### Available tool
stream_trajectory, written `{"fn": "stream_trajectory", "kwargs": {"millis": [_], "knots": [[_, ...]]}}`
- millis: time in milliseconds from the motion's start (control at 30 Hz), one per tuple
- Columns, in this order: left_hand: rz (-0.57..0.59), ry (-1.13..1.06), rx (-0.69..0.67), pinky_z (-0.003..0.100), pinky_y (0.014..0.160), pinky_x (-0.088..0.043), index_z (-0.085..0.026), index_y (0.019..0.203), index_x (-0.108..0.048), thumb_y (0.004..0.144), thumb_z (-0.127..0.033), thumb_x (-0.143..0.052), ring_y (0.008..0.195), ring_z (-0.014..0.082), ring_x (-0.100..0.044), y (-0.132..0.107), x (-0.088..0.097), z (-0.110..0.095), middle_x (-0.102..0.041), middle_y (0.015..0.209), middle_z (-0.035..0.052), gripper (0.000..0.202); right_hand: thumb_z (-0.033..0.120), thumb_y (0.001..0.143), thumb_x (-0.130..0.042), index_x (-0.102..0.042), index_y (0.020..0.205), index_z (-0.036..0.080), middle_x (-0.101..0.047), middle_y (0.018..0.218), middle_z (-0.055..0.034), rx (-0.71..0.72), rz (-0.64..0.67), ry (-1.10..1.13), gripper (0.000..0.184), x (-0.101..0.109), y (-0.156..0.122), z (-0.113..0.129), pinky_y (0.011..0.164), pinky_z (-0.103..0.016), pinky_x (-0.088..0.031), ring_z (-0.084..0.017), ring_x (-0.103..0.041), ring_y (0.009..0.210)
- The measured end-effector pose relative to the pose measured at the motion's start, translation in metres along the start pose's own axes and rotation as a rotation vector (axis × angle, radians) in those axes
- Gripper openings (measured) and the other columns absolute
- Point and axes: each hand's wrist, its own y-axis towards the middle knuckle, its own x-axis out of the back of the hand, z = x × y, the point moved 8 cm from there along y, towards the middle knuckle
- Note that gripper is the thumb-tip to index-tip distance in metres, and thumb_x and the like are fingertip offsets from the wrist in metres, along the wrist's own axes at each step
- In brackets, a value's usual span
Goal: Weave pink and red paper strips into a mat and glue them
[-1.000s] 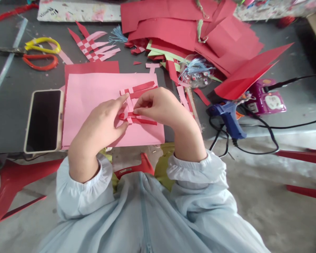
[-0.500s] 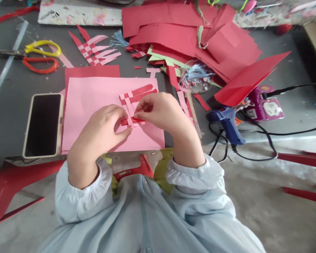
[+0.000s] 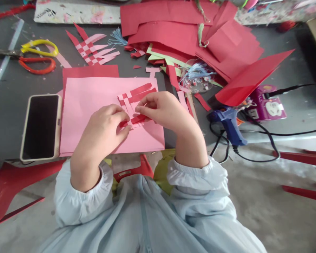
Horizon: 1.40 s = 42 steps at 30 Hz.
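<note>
Red and pink paper strips (image 3: 128, 102), partly woven into a checkered piece, lie on a pink paper sheet (image 3: 81, 95). At the left edge of the weave my left hand (image 3: 101, 130) pinches the strips between thumb and fingers. My right hand (image 3: 160, 108) reaches over the weave from the right, thumb and forefinger closed on a paper strip near its middle. One red strip (image 3: 137, 119) lies just below the right fingertips. Part of the weave is hidden under both hands.
A phone (image 3: 41, 126) lies left of the pink sheet, with scissors (image 3: 38, 56) beyond it. Another woven piece (image 3: 91, 49) lies behind. Red paper sheets (image 3: 168, 35) are piled at the back. On the right stand a blue glue gun (image 3: 229, 123) and its cord.
The right fingertips have shifted slightly upward at the weave, and more of the lower red strip shows. My left hand stays at the left edge. The camera view has moved a little.
</note>
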Motion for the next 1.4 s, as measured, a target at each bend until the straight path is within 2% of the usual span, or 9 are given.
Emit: {"fn": "stream_trajectory", "kwargs": {"millis": [167,333,467,567,667,800,933,1067,1400], "knots": [[-0.009,0.163,0.032,0.041,0.086,-0.054,-0.016,0.097,-0.071,0.091,-0.036,-0.065,0.099,0.0278,-0.067,0.004,-0.004,-0.007,-0.069,0.103,0.0103,0.022,0.043,0.097,-0.056,-0.070,0.084,0.015,-0.070,0.068,-0.0041,-0.011,0.011,0.160,0.034,0.002,0.000,-0.004,0.052,-0.027,-0.043,-0.010,-0.056,0.048],[-0.048,0.305,0.092,0.036,0.072,-0.051,-0.018,0.087,-0.068,0.091,-0.031,-0.063,0.090,0.0268,-0.065,0.005,-0.005,-0.015,-0.068,0.093,0.0090,0.015,0.069,0.091,-0.054,-0.069,0.086,0.017,-0.068,0.064,-0.0042,0.012,-0.010,0.254,0.055,0.000,0.001,-0.007,0.052,-0.026,-0.045,-0.013,-0.063,0.054],[-0.075,0.310,0.091,0.036,0.071,-0.050,-0.019,0.086,-0.067,0.092,-0.027,-0.058,0.091,0.0261,-0.065,0.005,-0.005,-0.015,-0.068,0.092,0.0083,0.013,0.076,0.090,-0.046,-0.068,0.086,0.019,-0.067,0.065,-0.0036,0.041,-0.038,0.296,0.061,0.002,0.001,-0.006,0.054,-0.026,-0.048,-0.013,-0.065,0.057],[-0.075,0.307,0.090,0.037,0.072,-0.050,-0.019,0.086,-0.067,0.091,-0.026,-0.057,0.091,0.0262,-0.065,0.005,-0.005,-0.013,-0.068,0.092,0.0079,0.013,0.068,0.096,-0.044,-0.068,0.086,0.020,-0.069,0.067,-0.0041,0.031,-0.076,0.307,0.055,0.009,0.000,-0.007,0.056,-0.026,-0.049,-0.014,-0.066,0.059],[-0.079,0.304,0.088,0.037,0.072,-0.049,-0.019,0.085,-0.066,0.092,-0.027,-0.057,0.091,0.0265,-0.065,0.005,-0.006,-0.013,-0.068,0.092,0.0076,0.014,0.045,0.100,-0.053,-0.068,0.083,0.019,-0.071,0.071,-0.0051,0.004,-0.097,0.222,0.035,0.019,-0.004,-0.009,0.059,-0.028,-0.049,-0.015,-0.067,0.062],[-0.072,0.291,0.090,0.037,0.074,-0.049,-0.020,0.085,-0.066,0.093,-0.027,-0.056,0.092,0.0260,-0.065,0.005,-0.005,-0.014,-0.068,0.093,0.0073,0.015,0.019,0.084,-0.067,-0.071,0.079,0.018,-0.075,0.078,-0.0054,0.045,-0.097,-0.045,0.006,0.028,-0.014,-0.004,0.070,-0.034,-0.050,-0.019,-0.068,0.072],[-0.076,0.285,0.095,0.037,0.074,-0.049,-0.020,0.086,-0.066,0.093,-0.028,-0.055,0.092,0.0259,-0.065,0.005,-0.005,-0.014,-0.067,0.093,0.0072,0.015,0.015,0.073,-0.075,-0.074,0.086,0.019,-0.076,0.087,-0.0050,0.096,-0.107,-0.326,0.014,0.027,-0.023,0.001,0.073,-0.035,-0.046,-0.023,-0.067,0.082],[-0.070,0.286,0.103,0.036,0.074,-0.049,-0.021,0.085,-0.066,0.094,-0.031,-0.056,0.093,0.0256,-0.064,0.005,-0.006,-0.012,-0.066,0.092,0.0071,0.017,0.016,0.075,-0.076,-0.075,0.093,0.017,-0.075,0.092,-0.0075,0.132,-0.093,-0.471,0.018,0.018,-0.026,0.005,0.077,-0.036,-0.044,-0.025,-0.066,0.089],[-0.055,0.287,0.116,0.036,0.072,-0.048,-0.021,0.082,-0.064,0.095,-0.031,-0.055,0.091,0.0256,-0.064,0.005,-0.006,-0.012,-0.067,0.091,0.0072,0.018,0.013,0.077,-0.063,-0.074,0.078,0.017,-0.070,0.077,-0.0072,0.170,-0.005,-0.414,0.012,0.013,-0.025,0.011,0.068,-0.033,-0.038,-0.022,-0.059,0.078]]}}
